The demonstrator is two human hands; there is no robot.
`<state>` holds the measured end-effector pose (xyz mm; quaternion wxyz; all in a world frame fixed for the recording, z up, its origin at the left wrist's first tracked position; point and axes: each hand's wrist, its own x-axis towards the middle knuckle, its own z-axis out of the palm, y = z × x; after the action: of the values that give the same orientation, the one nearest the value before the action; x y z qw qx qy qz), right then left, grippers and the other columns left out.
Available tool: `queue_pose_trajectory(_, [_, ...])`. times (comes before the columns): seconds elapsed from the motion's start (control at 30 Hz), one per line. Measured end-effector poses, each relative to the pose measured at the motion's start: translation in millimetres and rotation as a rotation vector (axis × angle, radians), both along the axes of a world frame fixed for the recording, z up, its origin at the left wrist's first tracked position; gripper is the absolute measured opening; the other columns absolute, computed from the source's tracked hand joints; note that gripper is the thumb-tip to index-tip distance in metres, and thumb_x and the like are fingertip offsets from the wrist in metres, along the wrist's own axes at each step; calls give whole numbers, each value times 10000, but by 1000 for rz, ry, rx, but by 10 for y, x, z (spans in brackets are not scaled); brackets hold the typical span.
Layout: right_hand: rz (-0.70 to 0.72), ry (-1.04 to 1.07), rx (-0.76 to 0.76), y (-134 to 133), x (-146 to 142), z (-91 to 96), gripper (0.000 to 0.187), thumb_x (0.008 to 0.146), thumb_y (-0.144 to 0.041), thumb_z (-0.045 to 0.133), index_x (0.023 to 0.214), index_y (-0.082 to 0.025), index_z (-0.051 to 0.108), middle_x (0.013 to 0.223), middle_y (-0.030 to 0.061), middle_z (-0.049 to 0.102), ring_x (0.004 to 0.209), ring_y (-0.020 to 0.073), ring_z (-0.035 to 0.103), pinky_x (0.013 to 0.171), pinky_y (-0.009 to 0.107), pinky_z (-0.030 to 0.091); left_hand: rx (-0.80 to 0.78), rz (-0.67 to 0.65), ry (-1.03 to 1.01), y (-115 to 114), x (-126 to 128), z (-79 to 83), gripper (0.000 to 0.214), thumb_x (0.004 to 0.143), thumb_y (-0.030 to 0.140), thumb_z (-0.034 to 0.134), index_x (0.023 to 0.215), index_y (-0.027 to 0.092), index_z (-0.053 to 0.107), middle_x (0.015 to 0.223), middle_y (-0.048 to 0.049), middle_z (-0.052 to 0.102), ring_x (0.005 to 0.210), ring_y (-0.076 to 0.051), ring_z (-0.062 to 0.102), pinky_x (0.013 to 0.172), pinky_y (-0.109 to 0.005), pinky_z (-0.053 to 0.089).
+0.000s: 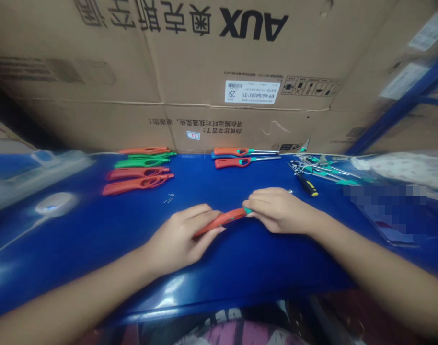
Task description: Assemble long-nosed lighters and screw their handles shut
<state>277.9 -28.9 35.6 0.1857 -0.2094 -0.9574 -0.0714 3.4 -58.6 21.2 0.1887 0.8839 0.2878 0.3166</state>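
A red long-necked lighter (pixel 229 217) with a green collar is held level above the blue table, its front end to the right. My left hand (pixel 186 235) is closed around the handle end. My right hand (pixel 276 209) grips the other end by the green collar, and its fingers hide most of the metal tube. Finished-looking lighters (pixel 233 163), with tubes fitted, lie side by side beyond my hands. Red, orange and green lighter shells (pixel 139 183) without tubes are stacked at the back left. A few tiny screws (pixel 169 198) lie in front of the shells.
A pile of metal tubes with green parts (pixel 325 168) lies at the back right, beside a black and yellow screwdriver (pixel 308 185). A big cardboard box (pixel 190 86) walls off the back. A white round object with a cable (pixel 55 204) is at left, a white bag (pixel 395 167) at right.
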Motion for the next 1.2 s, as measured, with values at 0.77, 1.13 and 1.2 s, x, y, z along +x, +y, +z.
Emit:
queue_pose_trajectory(0.77, [34,37,-29,3,-12,-91,234,1007,-207,465,1026,-88,666,868,123,708,777,199,615,712,335,519,330,0,167,84,-57,-74,264,991,248,540,1197,116,640,961,-88,706,796,-168,685,703,-274,574])
queue_pose_trajectory(1.13, [-142,-133,-419,-28,-117,-14,162,934,-323,599,842,-197,557,726,-15,591,593,123,483,562,241,285,-67,-63,291,151,35,-30,435,1000,406,514,1387,207,507,1203,-89,640,1053,-216,642,908,-329,524])
queue_pose_trajectory(1.2, [-214,-141,-443,6,-74,38,201,926,-383,615,870,-210,529,724,-25,579,582,123,460,550,236,254,-117,8,215,190,26,-15,397,999,398,511,1343,202,544,1166,-79,652,1026,-206,640,907,-319,505])
